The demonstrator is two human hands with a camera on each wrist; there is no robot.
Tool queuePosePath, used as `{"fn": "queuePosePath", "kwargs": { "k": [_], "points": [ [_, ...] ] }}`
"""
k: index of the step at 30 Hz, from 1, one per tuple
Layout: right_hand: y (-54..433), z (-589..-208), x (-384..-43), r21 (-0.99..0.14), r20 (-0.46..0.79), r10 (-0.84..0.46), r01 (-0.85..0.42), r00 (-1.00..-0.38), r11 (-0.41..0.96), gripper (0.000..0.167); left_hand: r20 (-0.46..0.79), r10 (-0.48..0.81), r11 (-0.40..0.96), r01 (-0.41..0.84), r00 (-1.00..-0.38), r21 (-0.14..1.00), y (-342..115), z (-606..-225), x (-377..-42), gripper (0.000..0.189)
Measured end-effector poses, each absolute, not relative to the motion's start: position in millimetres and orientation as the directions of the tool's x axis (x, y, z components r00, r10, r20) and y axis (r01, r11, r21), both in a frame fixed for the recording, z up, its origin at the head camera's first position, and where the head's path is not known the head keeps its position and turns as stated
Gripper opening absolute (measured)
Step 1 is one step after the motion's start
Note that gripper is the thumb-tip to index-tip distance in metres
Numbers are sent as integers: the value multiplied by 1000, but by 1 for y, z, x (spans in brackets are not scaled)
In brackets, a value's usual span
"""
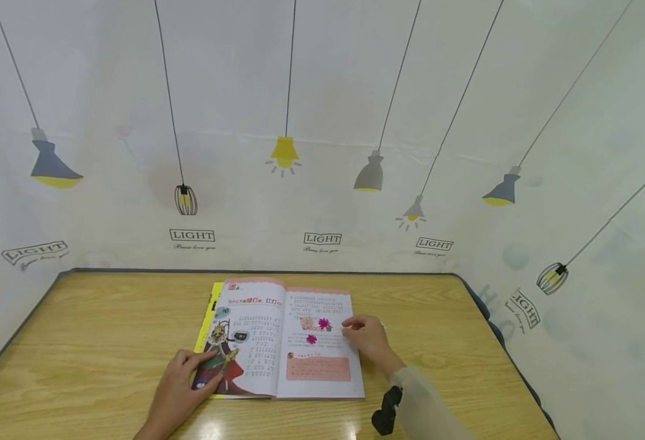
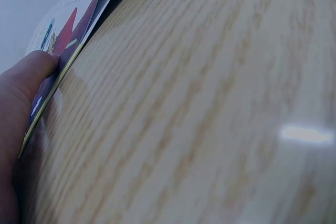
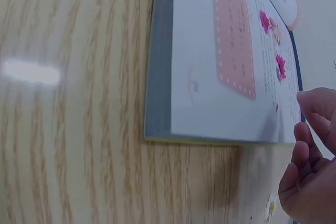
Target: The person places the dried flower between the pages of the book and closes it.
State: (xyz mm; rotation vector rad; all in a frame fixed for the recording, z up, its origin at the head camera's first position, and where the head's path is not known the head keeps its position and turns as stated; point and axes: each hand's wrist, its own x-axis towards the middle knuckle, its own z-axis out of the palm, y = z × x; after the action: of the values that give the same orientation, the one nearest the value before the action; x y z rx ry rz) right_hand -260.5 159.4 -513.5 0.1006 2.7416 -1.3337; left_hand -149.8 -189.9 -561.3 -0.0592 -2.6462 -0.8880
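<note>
An open book point(image 1: 322, 391) with printed pages lies on the wooden table. My left hand point(image 1: 176, 382) rests at its lower left, thumb and a finger on the illustrated page; the left wrist view shows the thumb point(image 2: 39, 66) pressing near the page edge. Two magenta flowers, an upper one point(image 1: 324, 324) and a lower one point(image 1: 311, 339), lie on the right page, next to a pale pink flower point(image 1: 306, 323). Over that page's right edge hovers my right hand point(image 1: 371, 339), fingers loosely bent, with nothing visible between them. A white daisy point(image 3: 270, 206) lies on the table near it.
The wooden table point(image 1: 108, 330) extends around the book to a dark edge. Behind it stands a pale wall covering point(image 1: 234, 244) printed with hanging lamps. A black device point(image 1: 386, 410) sits at the right wrist, by a light sleeve point(image 1: 427, 403).
</note>
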Motion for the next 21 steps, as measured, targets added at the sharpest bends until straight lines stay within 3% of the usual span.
{"fn": "queuePosePath", "kwargs": {
  "k": [21],
  "points": [
    [210, -513, -264, -787, -37, 86, 82, -996, 611, 14, 330, -69, 802, 144, -942, 579, -190, -562, -150, 43]
  ]
}}
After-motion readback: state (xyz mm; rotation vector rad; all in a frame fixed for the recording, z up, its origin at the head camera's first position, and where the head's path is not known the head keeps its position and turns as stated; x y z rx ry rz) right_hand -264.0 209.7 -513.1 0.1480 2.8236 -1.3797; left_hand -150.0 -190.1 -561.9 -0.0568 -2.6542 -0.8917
